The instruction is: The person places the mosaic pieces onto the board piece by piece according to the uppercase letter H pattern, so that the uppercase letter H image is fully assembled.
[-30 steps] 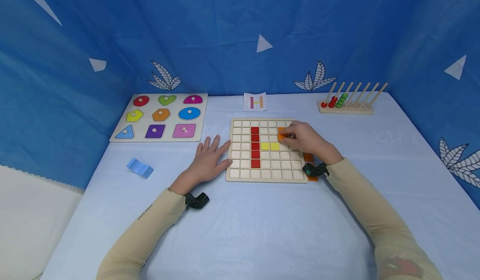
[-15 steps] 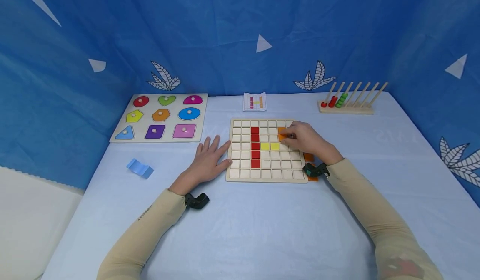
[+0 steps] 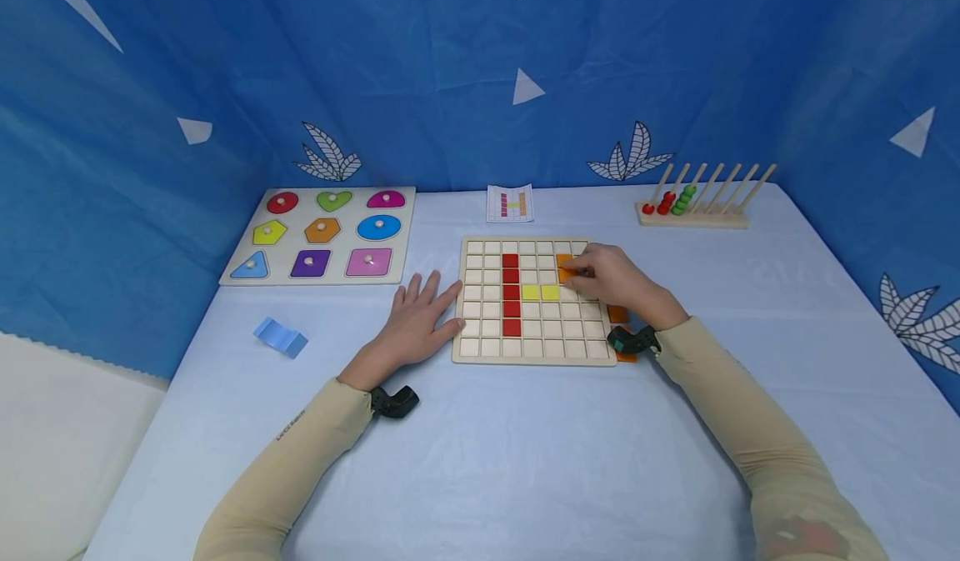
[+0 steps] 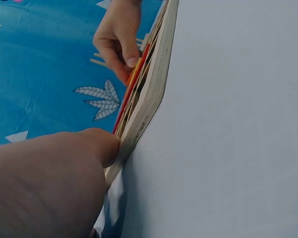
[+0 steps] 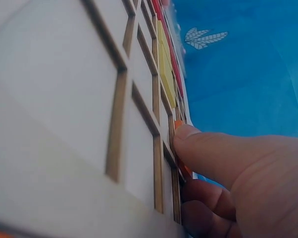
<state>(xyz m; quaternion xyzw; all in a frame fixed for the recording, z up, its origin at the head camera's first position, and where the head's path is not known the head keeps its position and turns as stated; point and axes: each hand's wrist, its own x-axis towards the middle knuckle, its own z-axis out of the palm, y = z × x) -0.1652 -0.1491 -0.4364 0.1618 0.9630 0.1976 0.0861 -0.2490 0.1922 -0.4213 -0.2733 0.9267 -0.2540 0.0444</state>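
A wooden grid board [image 3: 468, 348] lies in the middle of the table. On it stand a column of red tiles [image 3: 511, 293] and two yellow tiles [image 3: 550, 293] to their right. My right hand [image 3: 615, 276] pinches an orange tile [image 3: 564, 276] in the grid's upper right part; a second orange tile [image 3: 563, 259] sits just above. The right wrist view has my thumb [image 5: 203, 146] against the orange tile [image 5: 178, 124], whose other side is hidden. With fingers spread, my left hand [image 3: 416, 326] rests on the table, its thumb touching the board's side [image 4: 154, 89].
More orange tiles [image 3: 618, 315] lie beside the board's right edge, partly under my right wrist. A pattern card [image 3: 510, 204] lies behind the board. Around it are a shape puzzle [image 3: 296, 240], a blue wavy piece [image 3: 281, 337] and a bead rack [image 3: 693, 218].
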